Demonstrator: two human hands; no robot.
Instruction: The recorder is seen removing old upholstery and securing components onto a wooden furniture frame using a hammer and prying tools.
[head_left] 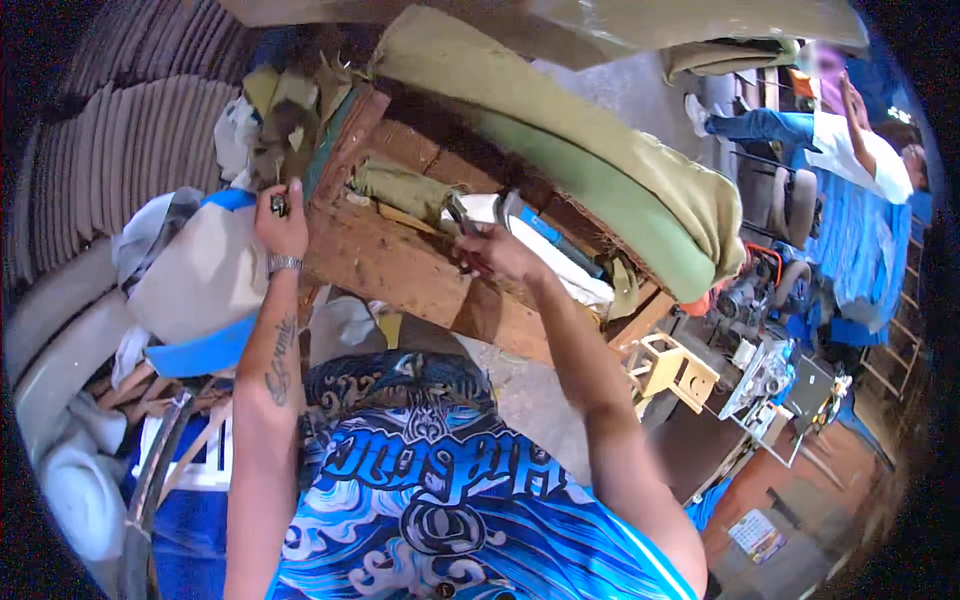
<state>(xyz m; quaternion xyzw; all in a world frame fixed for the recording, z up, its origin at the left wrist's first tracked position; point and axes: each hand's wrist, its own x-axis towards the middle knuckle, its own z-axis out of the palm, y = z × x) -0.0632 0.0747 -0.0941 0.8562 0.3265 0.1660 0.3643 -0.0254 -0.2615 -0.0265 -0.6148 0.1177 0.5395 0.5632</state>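
Observation:
In my right hand is a hand tool with dark metal at its end and some red at the grip; its exact kind is unclear. The fingers are wrapped round it above a brown wooden frame. My left hand is closed at the frame's left end, pinching a small dark, shiny piece that I cannot make out. Along the frame's far side lies a long green pad, partly covered by olive fabric. Inside the frame are a rolled olive cloth and a white bundle beside a blue tube.
Stacked grey-brown sheets rise at the left, above a beige cushion. A light wooden piece stands to the right, near a cluttered bench. Another person is at the far right, beside blue sheeting.

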